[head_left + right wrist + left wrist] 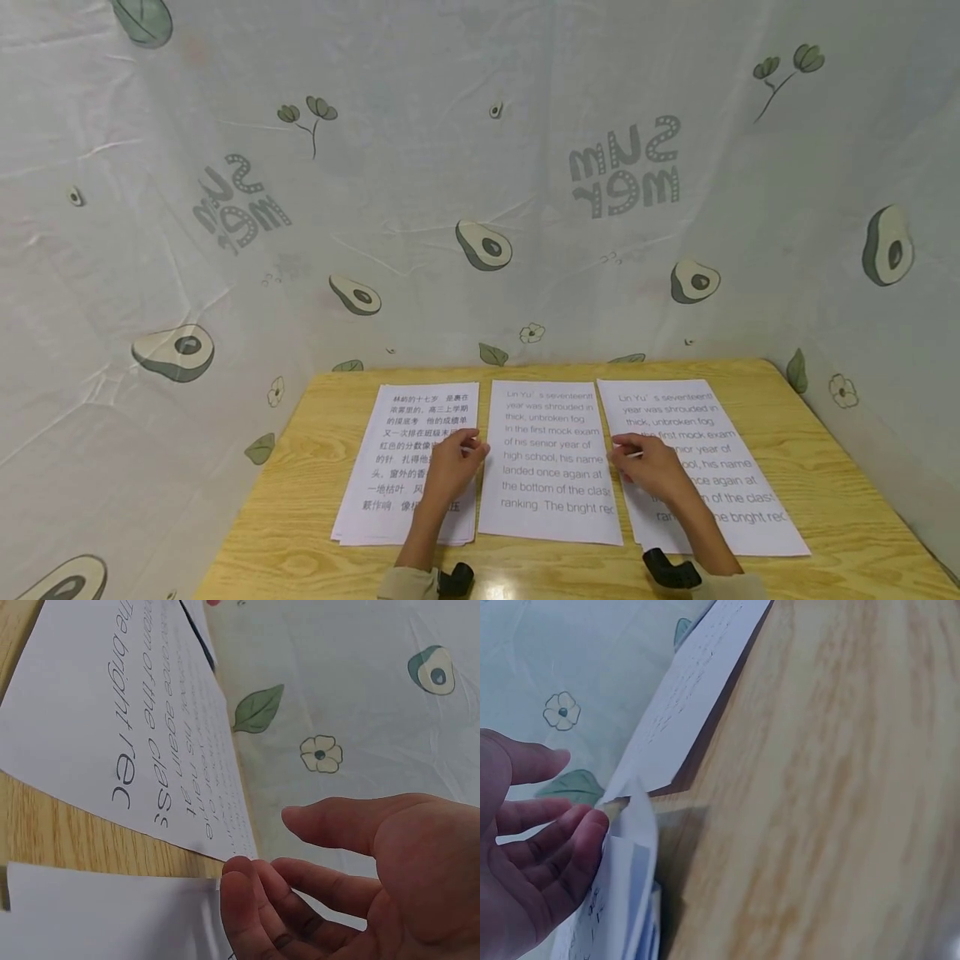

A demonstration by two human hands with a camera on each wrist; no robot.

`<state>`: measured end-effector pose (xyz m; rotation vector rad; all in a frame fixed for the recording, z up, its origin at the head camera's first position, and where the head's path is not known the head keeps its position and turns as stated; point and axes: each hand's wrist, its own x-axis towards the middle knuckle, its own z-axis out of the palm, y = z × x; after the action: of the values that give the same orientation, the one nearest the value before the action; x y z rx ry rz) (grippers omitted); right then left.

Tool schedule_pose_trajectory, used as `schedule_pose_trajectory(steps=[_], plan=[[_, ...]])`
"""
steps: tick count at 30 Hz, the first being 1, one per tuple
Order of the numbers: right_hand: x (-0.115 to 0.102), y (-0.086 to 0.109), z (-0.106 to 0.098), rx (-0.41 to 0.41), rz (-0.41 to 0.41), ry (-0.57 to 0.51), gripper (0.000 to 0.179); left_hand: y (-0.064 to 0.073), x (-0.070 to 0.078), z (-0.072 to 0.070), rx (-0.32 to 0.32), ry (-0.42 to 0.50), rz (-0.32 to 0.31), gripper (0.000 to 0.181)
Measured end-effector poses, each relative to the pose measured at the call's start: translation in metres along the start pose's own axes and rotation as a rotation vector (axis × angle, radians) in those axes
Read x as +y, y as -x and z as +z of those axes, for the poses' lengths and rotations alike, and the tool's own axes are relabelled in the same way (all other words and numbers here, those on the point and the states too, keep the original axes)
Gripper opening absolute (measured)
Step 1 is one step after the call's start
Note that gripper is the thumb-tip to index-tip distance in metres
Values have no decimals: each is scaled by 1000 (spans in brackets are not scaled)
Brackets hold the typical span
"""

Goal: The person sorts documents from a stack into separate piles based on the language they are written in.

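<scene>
Three sets of printed sheets lie in a row. On the left is a stack of Chinese text [408, 433], in the middle an English sheet [547, 467], and on the right another English stack [738, 517]. My left hand [453, 471] is over the right edge of the Chinese stack, fingers loosely bent and thumb apart. In the left wrist view, the fingertips [592, 825] are right at the lifted-looking paper edge. My right hand [322, 885] is at the left edge of the right stack, its thumb away from the bent fingers, with nothing between them.
The sheets lie on a wood-grain table [277, 517]. Behind it and at both sides hangs a pale curtain [420, 167] printed with avocados and leaves. Black wrist mounts [671, 571] sit by both sleeves.
</scene>
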<state>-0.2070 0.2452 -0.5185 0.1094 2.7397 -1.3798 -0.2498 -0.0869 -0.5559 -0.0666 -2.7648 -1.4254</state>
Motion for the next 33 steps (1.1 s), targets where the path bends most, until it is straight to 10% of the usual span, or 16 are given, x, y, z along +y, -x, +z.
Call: schedule_pose_trajectory(steps=[33], plan=[[1,-4,23,-1,-24,147,58,-1,0,15,1,-171,42,30]])
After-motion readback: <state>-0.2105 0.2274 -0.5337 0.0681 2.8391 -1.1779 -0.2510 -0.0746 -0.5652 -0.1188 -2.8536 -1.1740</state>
